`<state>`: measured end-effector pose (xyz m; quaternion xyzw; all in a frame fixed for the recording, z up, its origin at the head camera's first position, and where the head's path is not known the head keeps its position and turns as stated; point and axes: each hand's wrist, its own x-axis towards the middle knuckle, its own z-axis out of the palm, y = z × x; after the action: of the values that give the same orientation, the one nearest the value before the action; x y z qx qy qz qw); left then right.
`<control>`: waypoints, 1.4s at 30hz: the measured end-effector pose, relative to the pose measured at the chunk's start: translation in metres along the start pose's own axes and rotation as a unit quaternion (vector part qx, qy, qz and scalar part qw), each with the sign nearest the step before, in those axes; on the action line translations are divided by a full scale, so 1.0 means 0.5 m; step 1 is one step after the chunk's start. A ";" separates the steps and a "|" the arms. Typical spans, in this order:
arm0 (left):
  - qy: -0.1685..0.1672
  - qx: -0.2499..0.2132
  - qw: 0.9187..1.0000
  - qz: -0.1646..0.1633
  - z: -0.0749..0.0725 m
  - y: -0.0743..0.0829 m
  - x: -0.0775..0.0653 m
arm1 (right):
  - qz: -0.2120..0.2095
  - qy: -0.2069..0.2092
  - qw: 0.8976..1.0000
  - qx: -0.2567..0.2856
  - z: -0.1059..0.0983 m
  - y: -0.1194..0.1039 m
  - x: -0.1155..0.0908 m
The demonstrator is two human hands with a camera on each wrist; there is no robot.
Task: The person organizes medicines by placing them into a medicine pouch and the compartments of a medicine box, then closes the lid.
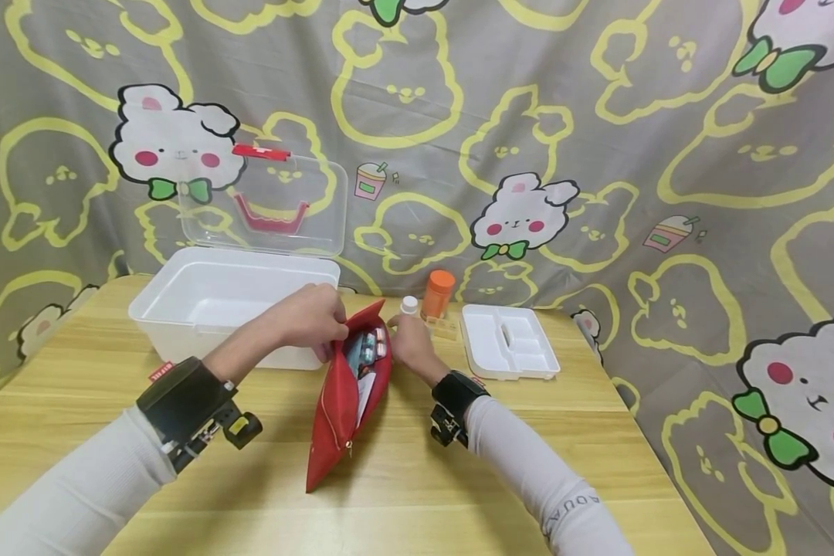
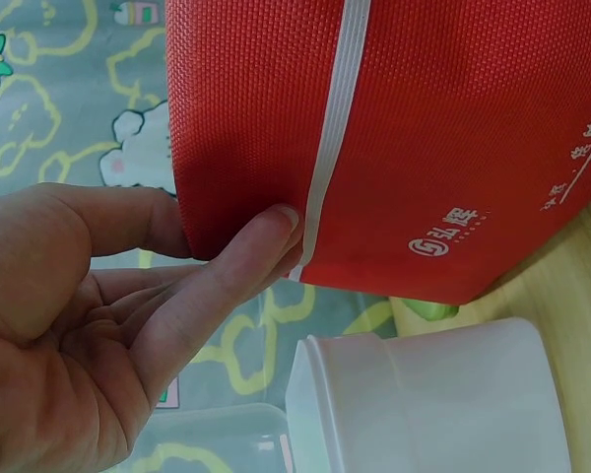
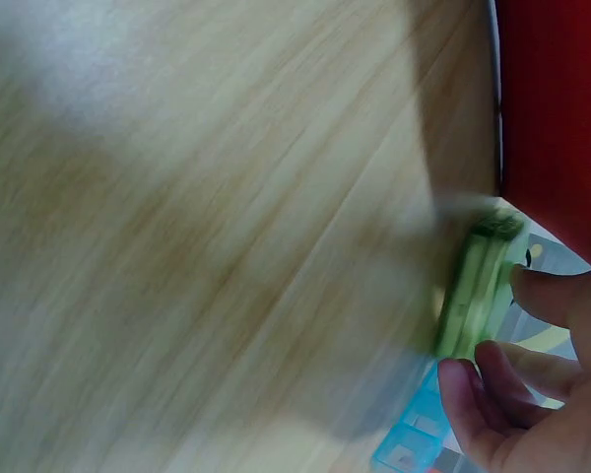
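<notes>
A red zippered pouch [image 1: 340,398] stands gaping in the middle, with small packets [image 1: 371,347] and a white paper [image 1: 365,395] inside. My left hand [image 1: 313,315] pinches its upper far corner; in the left wrist view the thumb lies over the fabric beside a pale stripe. Just right of the pouch, my right hand [image 1: 413,344] reaches down near a white-capped bottle [image 1: 409,305]. In the right wrist view its thumb and fingertips pinch a small green box [image 3: 473,296], which is blurred. A blue pill organizer [image 3: 414,434] lies beside those fingers.
Behind my left arm stands a white storage box [image 1: 232,340] with its clear lid [image 1: 264,205] raised. An orange-capped bottle [image 1: 438,293] and a white divided tray [image 1: 510,340] sit at the back right. A patterned curtain [image 1: 598,154] hangs behind the wooden table [image 1: 528,432].
</notes>
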<state>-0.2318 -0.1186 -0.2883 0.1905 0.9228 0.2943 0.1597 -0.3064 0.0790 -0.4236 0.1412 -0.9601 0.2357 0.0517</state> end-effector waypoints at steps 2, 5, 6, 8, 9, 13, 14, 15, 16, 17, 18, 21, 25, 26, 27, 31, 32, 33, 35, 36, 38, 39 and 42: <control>0.000 0.001 1.000 -0.001 -0.001 0.000 -0.001 | 0.000 -0.007 1.000 0.000 -0.005 0.000 -0.004; 0.000 0.002 1.000 -0.002 -0.003 0.000 -0.001 | -0.007 -0.012 1.000 -0.007 -0.014 0.000 -0.013; 0.000 0.002 1.000 -0.002 -0.004 0.000 -0.002 | -0.007 -0.015 1.000 -0.008 -0.018 0.001 -0.017; 0.001 0.003 1.000 -0.002 -0.004 0.000 -0.002 | -0.010 -0.016 1.000 -0.013 -0.024 0.003 -0.023; 0.001 0.003 1.000 -0.001 -0.005 0.000 -0.002 | -0.009 -0.017 1.000 -0.016 -0.026 0.005 -0.026; 0.003 0.005 1.000 0.000 -0.005 0.001 -0.001 | -0.003 -0.025 1.000 -0.014 -0.036 0.015 -0.039; 0.003 0.005 1.000 0.000 -0.005 0.001 -0.001 | -0.002 -0.027 1.000 -0.010 -0.039 0.018 -0.042; 0.003 0.005 1.000 0.000 -0.005 0.001 -0.001 | -0.001 -0.031 0.999 -0.008 -0.041 0.022 -0.045; 0.004 0.004 1.000 0.000 -0.004 0.001 -0.001 | 0.002 -0.035 0.999 -0.002 -0.044 0.024 -0.048; 0.004 0.003 1.000 -0.001 -0.004 0.001 -0.001 | 0.006 -0.040 0.999 0.001 -0.047 0.028 -0.051; 0.005 0.003 1.000 -0.001 -0.004 0.001 -0.001 | 0.011 -0.044 0.999 0.004 -0.050 0.032 -0.053; 0.005 0.003 1.000 0.001 -0.002 0.002 0.000 | 0.040 -0.069 0.997 0.015 -0.060 0.041 -0.057; 0.004 0.004 1.000 0.004 -0.002 0.003 -0.001 | 0.083 -0.106 0.991 0.020 -0.075 0.050 -0.060; 0.003 0.004 1.000 0.003 -0.002 0.004 -0.001 | 0.089 -0.115 0.989 0.020 -0.079 0.051 -0.062; 0.003 0.005 1.000 0.002 -0.002 0.004 0.000 | 0.095 -0.124 0.988 0.019 -0.083 0.052 -0.062; 0.002 0.005 1.000 0.001 -0.002 0.006 0.001 | 0.105 -0.162 0.981 0.014 -0.098 0.054 -0.063; 0.002 0.003 1.000 0.000 -0.002 0.006 0.002 | 0.102 -0.170 0.980 0.013 -0.100 0.055 -0.063; 0.002 0.003 1.000 0.001 -0.002 0.006 0.002 | 0.099 -0.176 0.979 0.011 -0.102 0.057 -0.063; 0.001 0.001 1.000 0.001 -0.001 0.007 0.003 | 0.091 -0.184 0.979 0.001 -0.104 0.059 -0.064; 0.000 0.001 1.000 0.001 0.000 0.007 0.004 | 0.089 -0.189 0.978 -0.001 -0.104 0.059 -0.064; -0.001 0.001 1.000 0.000 0.002 0.008 0.004 | 0.088 -0.198 0.976 -0.005 -0.105 0.059 -0.066; -0.001 0.002 1.000 0.000 0.003 0.008 0.004 | 0.090 -0.204 0.975 -0.007 -0.106 0.058 -0.067; -0.002 0.004 1.000 -0.001 0.005 0.010 0.004 | 0.100 -0.216 0.971 -0.008 -0.107 0.053 -0.071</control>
<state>-0.2312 -0.1128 -0.2874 0.1908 0.9239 0.2897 0.1613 -0.2787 0.1352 -0.3936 0.0913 -0.9597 0.1957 -0.1798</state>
